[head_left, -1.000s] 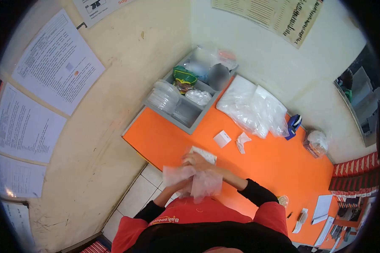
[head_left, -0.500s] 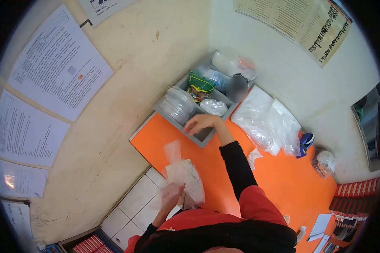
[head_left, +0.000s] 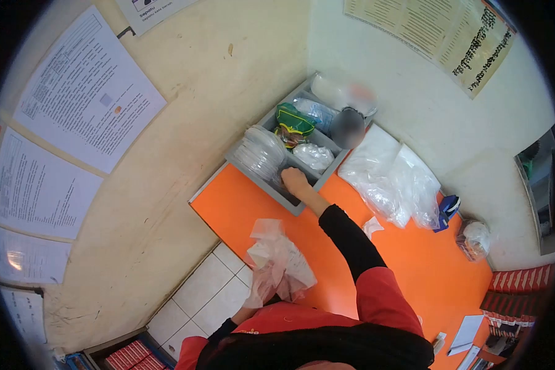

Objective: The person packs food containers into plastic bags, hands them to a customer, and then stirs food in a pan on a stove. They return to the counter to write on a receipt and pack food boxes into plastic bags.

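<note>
Counter (head_left: 407, 259): bags (head_left: 282, 258) in left grip (head_left: 259, 293)

Two cream walls (head_left: 228, 111) meet in a corner, and an orange counter (head_left: 413, 265) is set into the angle, its near end stopping short at a bare edge. One wall is scuffed and hung with printed sheets (head_left: 86, 92), a lower sheet showing a spot of glare; the other carries a long poster (head_left: 438, 31) high up. The floor (head_left: 197, 302) beside the counter is pale square tile with dark grout; light even, shadows soft.
</note>
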`<control>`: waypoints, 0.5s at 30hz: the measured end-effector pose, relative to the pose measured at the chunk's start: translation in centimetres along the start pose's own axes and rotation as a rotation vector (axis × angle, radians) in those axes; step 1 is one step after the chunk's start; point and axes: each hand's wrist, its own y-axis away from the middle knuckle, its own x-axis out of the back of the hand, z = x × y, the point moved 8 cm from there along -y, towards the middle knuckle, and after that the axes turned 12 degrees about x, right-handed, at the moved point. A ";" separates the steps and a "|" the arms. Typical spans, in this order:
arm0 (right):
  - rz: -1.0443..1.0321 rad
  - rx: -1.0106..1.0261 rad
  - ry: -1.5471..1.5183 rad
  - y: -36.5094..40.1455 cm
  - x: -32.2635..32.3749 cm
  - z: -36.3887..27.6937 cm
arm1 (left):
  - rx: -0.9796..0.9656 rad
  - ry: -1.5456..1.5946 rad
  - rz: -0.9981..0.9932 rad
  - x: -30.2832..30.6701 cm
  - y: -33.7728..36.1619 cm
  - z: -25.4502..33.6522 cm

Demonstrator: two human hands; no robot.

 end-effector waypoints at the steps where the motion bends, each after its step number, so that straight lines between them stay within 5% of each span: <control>1: 0.022 0.004 0.023 -0.1 -0.1 0.1 | 0.007 -0.023 0.031 -0.7 -0.6 -0.5; 6: 0.056 -0.016 0.098 -0.3 -0.4 0.6 | -0.029 0.154 0.121 -2.1 -1.5 -1.8; 9: 0.059 0.168 -0.069 0.5 0.6 0.6 | -0.001 0.198 0.067 -1.9 -0.9 -1.7; 15: 0.190 0.162 -0.447 4.0 5.5 -0.2 | 0.003 0.257 0.041 -2.9 -1.6 -2.3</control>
